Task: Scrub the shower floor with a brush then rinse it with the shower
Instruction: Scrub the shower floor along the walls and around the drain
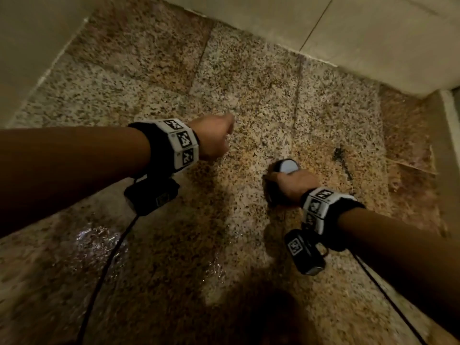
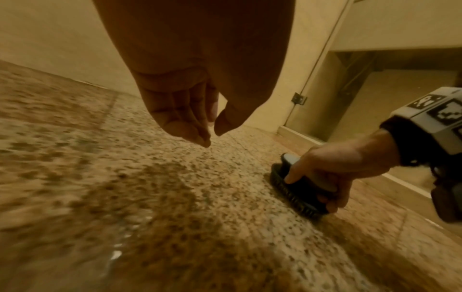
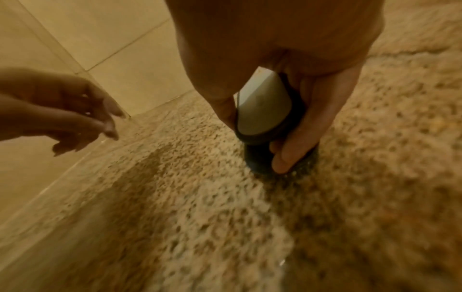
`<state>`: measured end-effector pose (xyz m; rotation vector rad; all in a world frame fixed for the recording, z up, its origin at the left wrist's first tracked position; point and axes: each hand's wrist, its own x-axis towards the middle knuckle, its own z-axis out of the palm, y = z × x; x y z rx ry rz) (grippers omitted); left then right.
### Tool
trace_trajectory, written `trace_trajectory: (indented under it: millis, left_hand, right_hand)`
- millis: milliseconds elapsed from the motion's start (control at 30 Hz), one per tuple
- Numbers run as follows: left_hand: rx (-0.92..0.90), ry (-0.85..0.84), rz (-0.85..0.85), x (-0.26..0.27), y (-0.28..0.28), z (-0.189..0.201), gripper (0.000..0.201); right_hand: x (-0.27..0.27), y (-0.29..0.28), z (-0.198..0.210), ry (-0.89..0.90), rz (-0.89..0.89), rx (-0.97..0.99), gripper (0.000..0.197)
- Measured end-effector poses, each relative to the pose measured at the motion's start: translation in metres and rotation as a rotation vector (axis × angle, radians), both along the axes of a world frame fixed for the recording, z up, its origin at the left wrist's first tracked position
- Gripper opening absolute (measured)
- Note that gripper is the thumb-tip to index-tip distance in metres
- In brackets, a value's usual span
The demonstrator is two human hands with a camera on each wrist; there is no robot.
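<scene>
Brush [image 2: 298, 189] on shower floor [image 1: 174, 95] — right-hand fingers [image 2: 295, 173] wrapped around it.

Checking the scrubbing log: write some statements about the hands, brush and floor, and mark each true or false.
1. The right hand grips the brush. True.
2. The brush bristles rest on the speckled floor. True.
3. The left hand holds a shower head. False: it holds nothing and hangs above the floor, fingers loosely curled.
4. The floor is dry all over. False: wet sheen shows near the person.
5. Both hands hold the brush. False: only the right hand does.
</scene>
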<state>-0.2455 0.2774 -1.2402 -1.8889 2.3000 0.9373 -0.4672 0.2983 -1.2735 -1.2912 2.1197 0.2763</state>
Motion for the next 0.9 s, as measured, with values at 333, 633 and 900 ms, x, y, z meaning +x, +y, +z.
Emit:
trace_trajectory:
  millis: [333,633,900]
  left_hand:
    - [-0.156,0.109,-0.074,0.0,0.004,-0.017,0.027]
    - [-0.042,0.098,-0.153,-0.014,0.007,-0.03,0.016]
    - [-0.034,0.161,-0.2,-0.04,0.009,-0.035,0.018]
  right_hand:
    - [0.071,-0.005,0.002,-0.182,0.201,-0.04,0.054]
    - [-0.045,0.008,0.015,0.097,-0.021,0.075,0.076]
    - [0.06,0.023,-0.006,-0.162,0.381,0.104,0.048]
